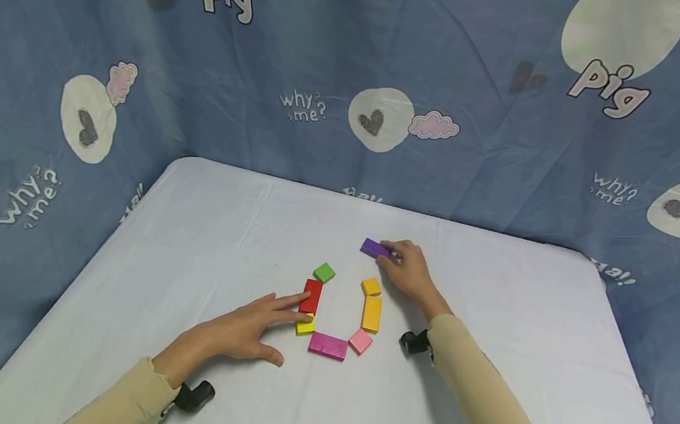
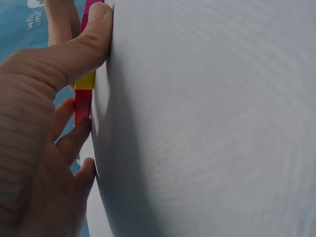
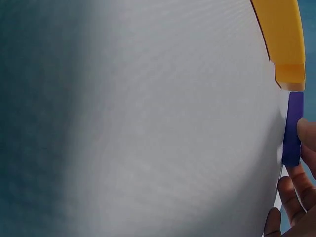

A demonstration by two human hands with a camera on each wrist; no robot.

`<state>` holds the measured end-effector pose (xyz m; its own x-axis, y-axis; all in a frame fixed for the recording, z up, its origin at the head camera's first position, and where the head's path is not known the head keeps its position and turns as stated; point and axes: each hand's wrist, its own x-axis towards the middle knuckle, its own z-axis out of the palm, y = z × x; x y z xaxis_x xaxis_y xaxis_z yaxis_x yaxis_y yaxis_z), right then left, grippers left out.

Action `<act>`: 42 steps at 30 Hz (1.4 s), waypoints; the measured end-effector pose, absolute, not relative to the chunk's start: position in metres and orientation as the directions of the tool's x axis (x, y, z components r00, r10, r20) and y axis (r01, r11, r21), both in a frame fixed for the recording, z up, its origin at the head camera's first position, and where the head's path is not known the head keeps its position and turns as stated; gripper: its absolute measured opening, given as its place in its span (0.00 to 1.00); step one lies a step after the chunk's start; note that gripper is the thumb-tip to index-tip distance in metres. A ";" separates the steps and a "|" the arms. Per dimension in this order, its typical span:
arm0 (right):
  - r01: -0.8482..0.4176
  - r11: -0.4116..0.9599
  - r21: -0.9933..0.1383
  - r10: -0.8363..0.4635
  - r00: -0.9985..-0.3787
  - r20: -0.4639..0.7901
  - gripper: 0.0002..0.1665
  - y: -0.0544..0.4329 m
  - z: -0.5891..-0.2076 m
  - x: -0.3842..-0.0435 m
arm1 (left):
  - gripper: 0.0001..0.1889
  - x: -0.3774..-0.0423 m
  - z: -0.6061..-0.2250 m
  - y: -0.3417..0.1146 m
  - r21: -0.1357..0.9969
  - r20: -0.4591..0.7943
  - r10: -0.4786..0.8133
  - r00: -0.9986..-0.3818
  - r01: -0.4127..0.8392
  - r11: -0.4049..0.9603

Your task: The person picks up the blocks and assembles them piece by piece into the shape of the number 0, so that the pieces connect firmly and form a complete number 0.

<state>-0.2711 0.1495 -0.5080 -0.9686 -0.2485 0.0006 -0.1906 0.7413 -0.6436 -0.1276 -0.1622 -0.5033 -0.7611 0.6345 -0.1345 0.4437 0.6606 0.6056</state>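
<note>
My right hand (image 1: 408, 270) pinches a purple block (image 1: 375, 249) by its right end, at the far side of the block outline. In the right wrist view the thumb lies against the purple block (image 3: 293, 129). My left hand (image 1: 246, 326) is spread over the left side, its fingertips touching the red block (image 1: 311, 296) and the yellow block (image 1: 305, 328). A green block (image 1: 324, 272) sits beyond the red one. On the right side are a small orange-yellow block (image 1: 371, 287), a longer one (image 1: 371, 314) and a pink block (image 1: 360, 341). The magenta block (image 1: 328, 346) lies nearest.
A white cloth covers the table (image 1: 232, 225). Behind it hangs a blue printed curtain (image 1: 314, 32). Black wrist cameras (image 1: 194, 396) sit at both sleeve cuffs, low over the cloth.
</note>
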 end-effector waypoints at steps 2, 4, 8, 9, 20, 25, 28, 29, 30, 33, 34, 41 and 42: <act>-0.199 0.741 -0.642 -0.257 -0.966 0.002 0.23 0.149 -0.507 -0.270 | 0.41 -0.128 -0.503 -0.162 0.605 -0.133 0.635 -0.761 0.444 0.660; -0.209 0.737 -0.642 -0.266 -0.964 0.008 0.23 0.149 -0.507 -0.270 | 0.41 -0.128 -0.503 -0.163 0.605 -0.129 0.637 -0.760 0.448 0.658; -0.219 0.728 -0.649 -0.274 -0.962 0.017 0.22 0.148 -0.506 -0.268 | 0.41 -0.128 -0.502 -0.163 0.609 -0.127 0.642 -0.756 0.452 0.652; -0.220 0.726 -0.651 -0.275 -0.961 0.018 0.22 0.148 -0.506 -0.268 | 0.41 -0.128 -0.502 -0.163 0.611 -0.125 0.644 -0.755 0.453 0.649; -0.247 0.720 -0.648 -0.307 -0.951 0.021 0.23 0.148 -0.505 -0.266 | 0.41 -0.127 -0.500 -0.163 0.608 -0.122 0.651 -0.749 0.462 0.646; -0.231 0.732 -0.641 -0.307 -0.952 -0.007 0.23 0.146 -0.505 -0.266 | 0.41 -0.128 -0.500 -0.163 0.607 -0.126 0.650 -0.749 0.461 0.648; -0.225 0.734 -0.641 -0.306 -0.952 -0.016 0.23 0.145 -0.505 -0.265 | 0.41 -0.128 -0.501 -0.163 0.607 -0.129 0.649 -0.750 0.458 0.650; -0.223 0.733 -0.642 -0.306 -0.952 -0.019 0.23 0.144 -0.505 -0.265 | 0.41 -0.128 -0.501 -0.163 0.606 -0.130 0.649 -0.750 0.458 0.651; -0.228 0.729 -0.645 -0.310 -0.951 -0.015 0.22 0.144 -0.504 -0.265 | 0.41 -0.128 -0.501 -0.163 0.605 -0.130 0.648 -0.751 0.457 0.651; -0.232 0.720 -0.655 -0.317 -0.948 -0.013 0.21 0.142 -0.504 -0.264 | 0.41 -0.128 -0.502 -0.163 0.606 -0.132 0.646 -0.752 0.454 0.653; -0.229 0.719 -0.657 -0.317 -0.948 -0.017 0.21 0.142 -0.503 -0.263 | 0.41 -0.128 -0.502 -0.163 0.607 -0.131 0.646 -0.752 0.454 0.652; -0.238 0.724 -0.647 -0.336 -0.941 -0.029 0.20 0.139 -0.503 -0.262 | 0.41 -0.129 -0.503 -0.163 0.605 -0.128 0.650 -0.749 0.461 0.650; -0.246 0.721 -0.648 -0.343 -0.939 -0.026 0.20 0.138 -0.503 -0.262 | 0.41 -0.129 -0.503 -0.163 0.604 -0.126 0.652 -0.748 0.463 0.649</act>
